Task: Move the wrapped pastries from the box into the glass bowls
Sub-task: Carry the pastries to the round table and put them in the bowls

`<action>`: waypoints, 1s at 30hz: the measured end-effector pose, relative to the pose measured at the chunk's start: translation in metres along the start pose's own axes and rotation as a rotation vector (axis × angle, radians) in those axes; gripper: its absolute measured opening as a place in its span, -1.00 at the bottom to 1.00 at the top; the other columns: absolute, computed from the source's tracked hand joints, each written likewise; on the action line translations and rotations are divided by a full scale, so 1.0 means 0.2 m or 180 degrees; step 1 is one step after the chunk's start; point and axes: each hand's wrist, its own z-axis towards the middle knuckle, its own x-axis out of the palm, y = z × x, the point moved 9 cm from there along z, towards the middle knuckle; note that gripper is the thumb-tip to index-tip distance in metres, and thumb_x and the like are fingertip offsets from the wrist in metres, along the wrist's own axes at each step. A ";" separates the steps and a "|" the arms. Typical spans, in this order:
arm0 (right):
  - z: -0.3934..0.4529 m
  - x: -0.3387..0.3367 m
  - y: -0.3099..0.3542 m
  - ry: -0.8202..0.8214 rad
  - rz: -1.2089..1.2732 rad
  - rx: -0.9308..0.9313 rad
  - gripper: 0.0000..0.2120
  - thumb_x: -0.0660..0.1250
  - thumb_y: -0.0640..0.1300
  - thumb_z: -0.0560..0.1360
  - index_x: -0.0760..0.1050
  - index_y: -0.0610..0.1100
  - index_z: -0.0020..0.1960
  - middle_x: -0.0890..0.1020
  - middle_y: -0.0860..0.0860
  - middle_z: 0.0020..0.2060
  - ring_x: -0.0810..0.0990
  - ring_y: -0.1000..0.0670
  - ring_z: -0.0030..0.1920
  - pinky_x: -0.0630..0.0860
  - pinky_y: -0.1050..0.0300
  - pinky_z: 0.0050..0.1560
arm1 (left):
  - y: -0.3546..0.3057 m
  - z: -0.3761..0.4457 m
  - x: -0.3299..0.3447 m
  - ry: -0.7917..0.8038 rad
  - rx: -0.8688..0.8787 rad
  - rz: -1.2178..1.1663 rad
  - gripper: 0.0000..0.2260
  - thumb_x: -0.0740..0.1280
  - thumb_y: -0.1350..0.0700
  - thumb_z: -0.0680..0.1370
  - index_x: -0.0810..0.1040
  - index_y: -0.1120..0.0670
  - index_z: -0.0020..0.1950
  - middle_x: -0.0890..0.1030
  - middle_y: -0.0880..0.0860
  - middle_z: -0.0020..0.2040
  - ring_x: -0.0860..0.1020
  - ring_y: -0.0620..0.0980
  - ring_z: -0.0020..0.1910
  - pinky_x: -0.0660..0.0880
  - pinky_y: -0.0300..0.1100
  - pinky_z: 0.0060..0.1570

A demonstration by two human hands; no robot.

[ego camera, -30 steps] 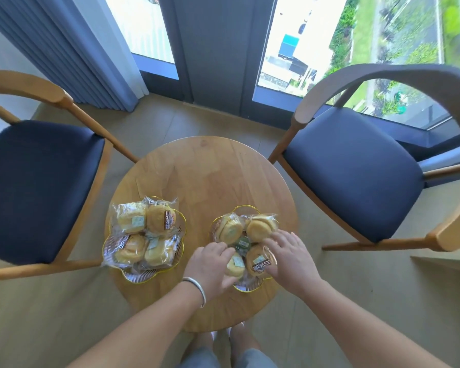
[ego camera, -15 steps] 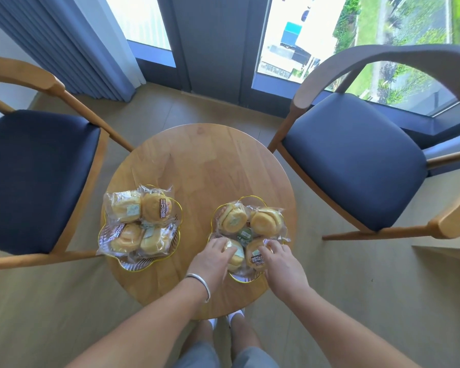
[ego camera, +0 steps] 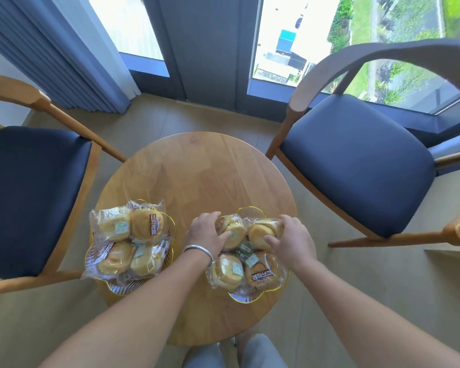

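Note:
Two gold-rimmed glass bowls sit on the round wooden table (ego camera: 197,168). The left bowl (ego camera: 117,289) holds several wrapped yellow pastries (ego camera: 129,241). The right bowl (ego camera: 241,298) holds several more. My left hand (ego camera: 206,236) rests with its fingers on the far-left wrapped pastry (ego camera: 233,231) in the right bowl. My right hand (ego camera: 290,239) has its fingers on the far-right pastry (ego camera: 260,232) there. The two near pastries (ego camera: 227,272) lie untouched below my wrists. No box is in view.
A blue-cushioned wooden chair (ego camera: 29,192) stands to the left of the table and another chair (ego camera: 356,166) to the right. Windows and a grey curtain (ego camera: 64,49) lie beyond. My legs show under the table's near edge.
Both hands moved from the near pastries in the right bowl to the two far ones. The camera tilted so the table sits lower in view.

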 end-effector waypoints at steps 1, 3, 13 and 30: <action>0.01 0.00 0.03 -0.0058 -0.0045 -0.0116 -0.47 0.42 0.10 0.47 0.37 -0.04 0.35 0.50 0.01 0.15 0.48 -0.07 0.15 0.45 0.02 0.08 | -0.01 0.01 0.00 -0.0043 0.0019 0.0031 -0.64 0.42 -0.09 0.45 0.52 -0.02 0.20 0.52 -0.01 0.13 0.45 0.07 0.15 0.44 -0.04 0.13; 0.00 0.01 0.07 -0.0119 -0.0147 -0.0266 -0.54 0.39 0.05 0.49 0.37 -0.04 0.33 0.48 0.00 0.12 0.48 -0.10 0.12 0.46 0.00 0.02 | -0.01 -0.01 0.00 -0.0146 0.0010 0.0080 -0.76 0.42 -0.07 0.45 0.57 -0.03 0.07 0.50 -0.03 0.04 0.44 0.04 0.06 0.45 -0.07 0.03; 0.01 0.09 0.22 -0.0027 -0.0805 -0.0536 -0.58 0.38 -0.04 0.50 0.31 -0.12 0.26 0.45 -0.06 0.10 0.46 -0.12 0.09 0.40 0.05 -0.07 | 0.02 -0.07 0.04 -0.0104 -0.0044 0.0247 -0.81 0.38 -0.09 0.48 0.47 -0.02 -0.04 0.41 -0.06 0.02 0.42 0.00 0.04 0.41 -0.12 -0.09; -0.29 0.05 0.62 -0.0075 -0.1317 -0.1113 -0.20 0.27 0.24 0.50 -0.05 0.05 0.58 0.07 -0.04 0.57 0.01 -0.08 0.56 -0.03 -0.07 0.53 | 0.18 -0.41 -0.38 -0.0131 0.0466 0.1433 -0.36 0.08 -0.25 0.56 -0.13 -0.09 0.54 -0.02 0.07 0.57 -0.06 0.03 0.52 -0.13 0.08 0.45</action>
